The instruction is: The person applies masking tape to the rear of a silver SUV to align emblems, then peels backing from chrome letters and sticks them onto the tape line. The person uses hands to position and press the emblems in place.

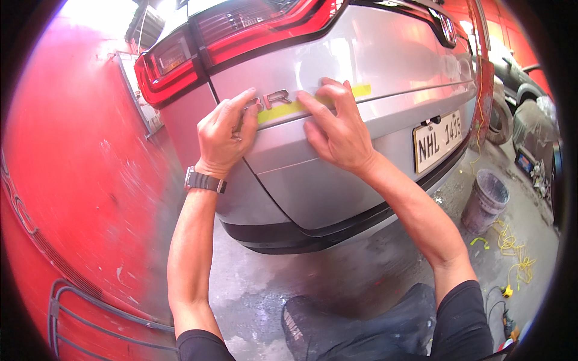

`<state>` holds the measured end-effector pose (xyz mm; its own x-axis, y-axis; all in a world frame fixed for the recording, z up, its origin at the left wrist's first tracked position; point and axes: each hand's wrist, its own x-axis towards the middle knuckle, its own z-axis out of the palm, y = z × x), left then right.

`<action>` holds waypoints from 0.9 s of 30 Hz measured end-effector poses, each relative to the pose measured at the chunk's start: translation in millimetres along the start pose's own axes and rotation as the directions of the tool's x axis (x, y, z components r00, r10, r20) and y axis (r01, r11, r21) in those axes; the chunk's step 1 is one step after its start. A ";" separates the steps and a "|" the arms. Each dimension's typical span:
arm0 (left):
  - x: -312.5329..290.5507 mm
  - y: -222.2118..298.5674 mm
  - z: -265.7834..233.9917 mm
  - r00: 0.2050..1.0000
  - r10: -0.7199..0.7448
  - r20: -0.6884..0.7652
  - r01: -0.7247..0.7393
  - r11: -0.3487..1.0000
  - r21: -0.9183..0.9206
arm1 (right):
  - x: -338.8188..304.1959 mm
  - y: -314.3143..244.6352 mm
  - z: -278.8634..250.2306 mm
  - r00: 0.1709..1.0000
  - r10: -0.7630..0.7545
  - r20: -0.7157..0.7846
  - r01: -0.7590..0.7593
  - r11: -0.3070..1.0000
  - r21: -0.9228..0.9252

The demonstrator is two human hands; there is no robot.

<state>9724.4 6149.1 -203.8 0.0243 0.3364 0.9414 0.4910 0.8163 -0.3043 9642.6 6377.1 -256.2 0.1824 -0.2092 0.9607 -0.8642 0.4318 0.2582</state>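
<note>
A silver car's tailgate [325, 54] faces me, with a strip of yellow tape [277, 113] stuck across it below the lamp. Just above the tape sits a chrome emblem letter [278, 97]. My left hand [224, 133] pinches a second emblem letter [255, 103] by its left side, between index finger and thumb; the fingers partly cover it. To the right, my right hand [342, 126] has its fingers apart, their tips against the panel and over the tape. It appears to hold nothing. A dark watch [206, 180] is on my left wrist.
A red tail lamp [265, 27] is above my hands, and a licence plate [437, 141] is to the right. Left stands a red wall [78, 132] with a metal rack [102, 307] at its foot. A grimy bucket [485, 201] and yellow cord [512, 246] are on the floor.
</note>
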 end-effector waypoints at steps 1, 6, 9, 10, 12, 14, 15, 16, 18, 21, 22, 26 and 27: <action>-2.7 0.2 -1.3 0.999 -0.014 -0.034 0.014 1.000 0.002 | -0.1 1.3 -1.2 1.000 -0.006 -0.002 0.006 1.000 0.000; -40.3 27.7 -21.8 0.921 -0.200 -0.334 0.232 0.971 0.057 | 1.1 3.2 -3.6 0.999 -0.044 -0.018 0.044 0.999 -0.028; -91.6 59.8 -23.6 0.835 -0.355 -0.420 0.386 0.922 -0.013 | 3.6 0.2 0.6 0.998 -0.046 -0.031 0.046 0.999 0.000; -114.2 73.3 -18.5 0.797 -0.454 -0.397 0.457 0.884 -0.094 | 4.3 -0.3 -0.3 0.999 -0.035 -0.032 0.036 0.999 0.012; -157.5 107.0 -6.0 0.722 -0.619 -0.308 0.586 0.785 -0.203 | 2.6 1.2 -2.3 0.999 0.017 -0.047 -0.014 0.998 0.062; -196.8 153.6 11.3 0.601 -0.776 -0.193 0.725 0.631 -0.278 | 1.1 8.7 -4.3 0.994 0.094 -0.056 -0.086 0.987 0.134; -216.4 178.6 14.9 0.515 -0.846 -0.138 0.790 0.531 -0.307 | 4.5 9.1 -4.9 0.997 0.066 -0.047 -0.061 0.993 0.098; -241.9 200.7 14.4 0.448 -0.892 -0.057 0.840 0.441 -0.317 | 11.7 5.0 -0.6 0.998 0.036 -0.045 -0.032 0.997 0.075; -298.5 244.7 14.6 0.314 -0.941 0.127 0.913 0.262 -0.314 | 24.9 -1.9 6.5 0.999 -0.013 -0.042 0.015 0.999 0.045; -368.5 303.2 8.5 0.109 -0.936 0.334 0.973 0.031 -0.231 | 39.8 -7.8 15.0 0.998 -0.051 -0.037 0.053 0.997 0.049; -384.5 319.2 4.2 0.038 -0.932 0.361 0.981 -0.035 -0.193 | 42.7 -7.5 16.5 0.998 -0.051 -0.035 0.053 0.996 0.066; -413.9 348.9 -22.2 -0.233 -0.871 0.433 0.952 -0.295 -0.081 | 45.2 -3.3 19.5 0.999 -0.026 -0.045 0.032 0.990 0.140; -417.6 347.1 -25.7 -0.234 -0.881 0.412 0.948 -0.301 -0.106 | 44.1 -3.3 19.4 0.998 -0.016 -0.055 0.024 0.989 0.143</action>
<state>9907.2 6279.9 -698.9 -0.7968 -0.6042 -0.0122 -0.0327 0.0230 0.9992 9644.4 6349.4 -216.6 0.2220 -0.1681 0.9604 -0.9178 0.2966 0.2640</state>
